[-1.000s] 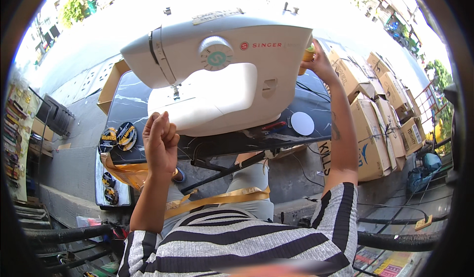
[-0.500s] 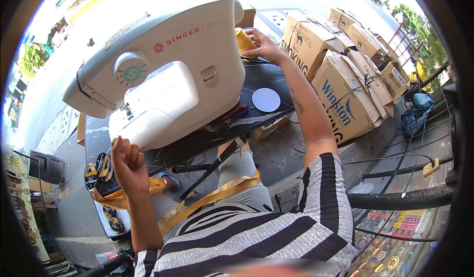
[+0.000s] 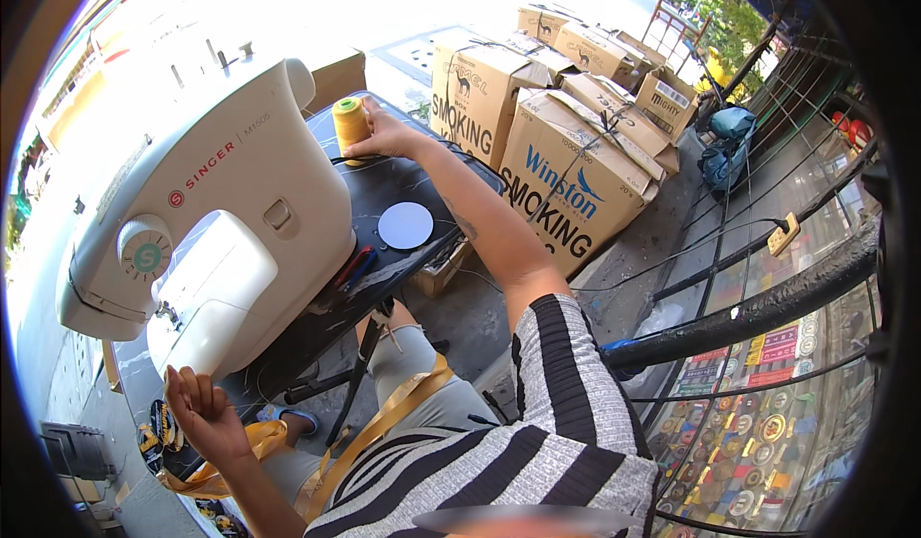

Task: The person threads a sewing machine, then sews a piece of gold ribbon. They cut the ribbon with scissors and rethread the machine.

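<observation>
Biggest first: the stack of cardboard boxes (image 3: 576,207) sits off to the right of the right hand (image 3: 384,133), tied up, I'd guess to keep it bundled. The dark marbled bench (image 3: 384,181) is under that hand. The white sewing machine (image 3: 278,150) stands on it, left of the right hand and just ahead of the left hand (image 3: 206,415), likely turned that way so the dial side faces whoever's sitting there. Gold ribbon (image 3: 414,390) drapes over the legs (image 3: 393,354), right of the left hand, probably to stay handy.

The yellow thread cone (image 3: 351,128) is in the right hand, gripped from the side and roughly upright; can't tell if its base touches the bench. Left hand's fingers are loosely curled, no clue if they pinch anything.

White disc (image 3: 405,226) lies flat on the near side of the right hand, small red and blue tools (image 3: 353,267) just beside it.
</observation>
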`<state>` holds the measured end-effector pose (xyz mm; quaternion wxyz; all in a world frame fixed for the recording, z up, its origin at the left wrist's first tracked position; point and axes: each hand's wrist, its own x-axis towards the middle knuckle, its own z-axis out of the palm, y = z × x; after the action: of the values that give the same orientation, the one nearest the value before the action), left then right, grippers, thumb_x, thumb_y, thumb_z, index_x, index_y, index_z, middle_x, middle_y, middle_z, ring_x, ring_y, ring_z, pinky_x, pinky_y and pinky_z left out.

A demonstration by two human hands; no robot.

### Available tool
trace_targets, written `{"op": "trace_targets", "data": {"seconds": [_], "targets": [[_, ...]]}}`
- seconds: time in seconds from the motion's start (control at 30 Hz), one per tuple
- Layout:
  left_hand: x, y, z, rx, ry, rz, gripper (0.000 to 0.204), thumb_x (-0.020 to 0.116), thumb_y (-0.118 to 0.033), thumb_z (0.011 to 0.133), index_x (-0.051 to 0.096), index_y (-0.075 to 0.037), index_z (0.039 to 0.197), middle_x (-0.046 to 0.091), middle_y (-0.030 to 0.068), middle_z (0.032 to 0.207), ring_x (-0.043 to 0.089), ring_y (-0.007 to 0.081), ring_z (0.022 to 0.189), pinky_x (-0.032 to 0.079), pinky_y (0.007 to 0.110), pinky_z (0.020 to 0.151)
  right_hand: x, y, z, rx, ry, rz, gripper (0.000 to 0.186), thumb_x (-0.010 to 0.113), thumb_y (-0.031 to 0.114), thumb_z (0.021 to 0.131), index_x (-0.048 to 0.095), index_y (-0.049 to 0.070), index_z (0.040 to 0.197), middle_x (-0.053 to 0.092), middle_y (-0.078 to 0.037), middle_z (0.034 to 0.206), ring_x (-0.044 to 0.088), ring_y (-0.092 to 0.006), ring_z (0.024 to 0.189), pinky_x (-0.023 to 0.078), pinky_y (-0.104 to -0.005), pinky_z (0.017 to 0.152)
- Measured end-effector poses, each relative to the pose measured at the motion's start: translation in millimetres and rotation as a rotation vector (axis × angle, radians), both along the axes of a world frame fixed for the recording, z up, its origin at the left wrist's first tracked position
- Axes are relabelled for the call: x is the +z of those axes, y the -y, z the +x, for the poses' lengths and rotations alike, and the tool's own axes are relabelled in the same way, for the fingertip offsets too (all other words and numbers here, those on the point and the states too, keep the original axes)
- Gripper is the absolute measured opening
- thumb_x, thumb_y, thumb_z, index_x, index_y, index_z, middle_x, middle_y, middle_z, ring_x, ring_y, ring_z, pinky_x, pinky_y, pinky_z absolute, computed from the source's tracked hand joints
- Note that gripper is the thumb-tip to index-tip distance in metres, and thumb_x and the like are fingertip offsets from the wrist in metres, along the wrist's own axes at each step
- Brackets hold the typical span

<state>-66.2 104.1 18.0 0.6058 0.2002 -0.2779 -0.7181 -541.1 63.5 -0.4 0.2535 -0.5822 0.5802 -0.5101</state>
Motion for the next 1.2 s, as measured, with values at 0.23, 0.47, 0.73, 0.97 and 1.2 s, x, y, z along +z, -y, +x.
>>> {"op": "trace_targets", "data": {"seconds": [0.23, 0.47, 0.73, 0.97, 1.2], "targets": [[5, 0, 2, -0.015, -0.018, 0.053, 0.037, 0.056, -0.017, 0.101, 0.033, -0.013, 0.071, 0.024, -0.0023, 0.063, 0.017, 0.0048, 0.051, 0.015, 0.024, 0.042, 34, -3, 11, -0.138, -0.463, -0.347, 0.060, 0.081, 0.043, 0.077, 0.064, 0.019, 0.129, 0.047, -0.021, 0.141, 0.042, -0.0360, 0.134, 0.035, -0.0453, 0.112], [7, 1, 5, -0.059, -0.016, 0.021, 0.039, 0.056, -0.016, 0.101, 0.034, -0.013, 0.069, 0.024, -0.0027, 0.061, 0.017, 0.0058, 0.051, 0.016, 0.025, 0.043, 70, -2, 13, 0.037, -0.364, -0.285, 0.018, 0.073, 0.028, 0.089, 0.079, 0.016, 0.100, 0.066, -0.007, 0.114, 0.059, -0.0193, 0.109, 0.037, -0.0416, 0.107], [9, -1, 5, -0.088, -0.024, -0.013, 0.039, 0.055, -0.017, 0.101, 0.034, -0.013, 0.069, 0.024, -0.0027, 0.061, 0.017, 0.0060, 0.052, 0.016, 0.025, 0.042, 78, -5, 27, -0.200, -1.098, -0.266, 0.026, 0.073, 0.035, 0.084, 0.078, 0.016, 0.101, 0.064, -0.006, 0.094, 0.056, -0.0243, 0.106, 0.042, -0.0431, 0.096], [10, -1, 7, -0.091, -0.013, -0.011, 0.039, 0.055, -0.016, 0.101, 0.034, -0.013, 0.069, 0.025, -0.0024, 0.061, 0.018, 0.0061, 0.052, 0.016, 0.025, 0.043, 101, 25, 15, 0.094, -0.551, -0.139, 0.023, 0.074, 0.019, 0.084, 0.075, 0.002, 0.099, 0.068, -0.003, 0.080, 0.064, -0.0122, 0.076, 0.052, -0.0288, 0.075], [9, -2, 8, -0.093, -0.043, 0.001, 0.040, 0.055, -0.017, 0.101, 0.034, -0.013, 0.068, 0.025, -0.0025, 0.061, 0.018, 0.0060, 0.052, 0.016, 0.025, 0.043, 165, 42, 29, 0.056, -0.527, -0.342, 0.023, 0.069, 0.021, 0.085, 0.073, 0.000, 0.095, 0.071, -0.011, 0.071, 0.066, -0.0161, 0.065, 0.052, -0.0324, 0.061]]}}
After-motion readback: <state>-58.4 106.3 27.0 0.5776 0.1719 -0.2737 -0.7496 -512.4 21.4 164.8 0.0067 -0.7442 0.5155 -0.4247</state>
